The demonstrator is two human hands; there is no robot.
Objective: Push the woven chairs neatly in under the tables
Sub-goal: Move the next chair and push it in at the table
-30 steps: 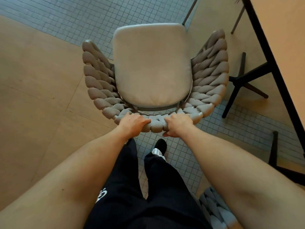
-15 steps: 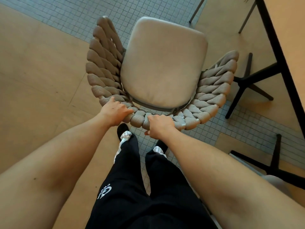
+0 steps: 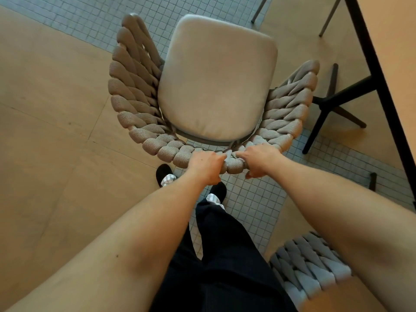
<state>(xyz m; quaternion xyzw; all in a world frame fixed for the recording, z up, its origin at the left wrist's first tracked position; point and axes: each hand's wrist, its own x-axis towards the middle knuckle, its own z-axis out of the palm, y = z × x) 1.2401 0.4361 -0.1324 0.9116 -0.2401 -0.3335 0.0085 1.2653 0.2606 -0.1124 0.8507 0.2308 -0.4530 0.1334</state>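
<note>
Step in hand: the woven chair [image 3: 209, 91] is gripped at the top of its backrest and is judged to be mid-manoeuvre, being lined up with the table [image 3: 391, 70]; it is not yet tucked under.
Left hand: the left hand [image 3: 206, 165] is clamped over the braided top rail, fingers curled over the front of the weave.
Right hand: the right hand [image 3: 258, 159] is clamped on the same rail just beside the left, thumb tucked beneath; the two hands are close together but not touching.
Chair position: the chair stands at the centre of the view, its cushion [image 3: 217, 84] pointing toward 12 to 1 o'clock, set at an angle to the table's edge.
Table: the dark-edged top runs down the frame from 1 to 3 o'clock; its black legs [image 3: 333, 102] spread on the floor at about 3 o'clock, near the chair's right wing.
Next move, as judged: the seat would have to be swung toward 2 o'clock and then pushed straight, so that it goes in square.
Edges to mind: the right wing of the weave lies nearest the black legs, and snagging there seems the likeliest fault.
Open room: bare floor [image 3: 45, 131] lies wide from 8 to 11 o'clock; little room is left at 5 o'clock, where a grey woven chair [image 3: 310, 264] stands near the person's right leg.
Footing: both shoes [image 3: 164, 174] are planted just behind the backrest.
</note>
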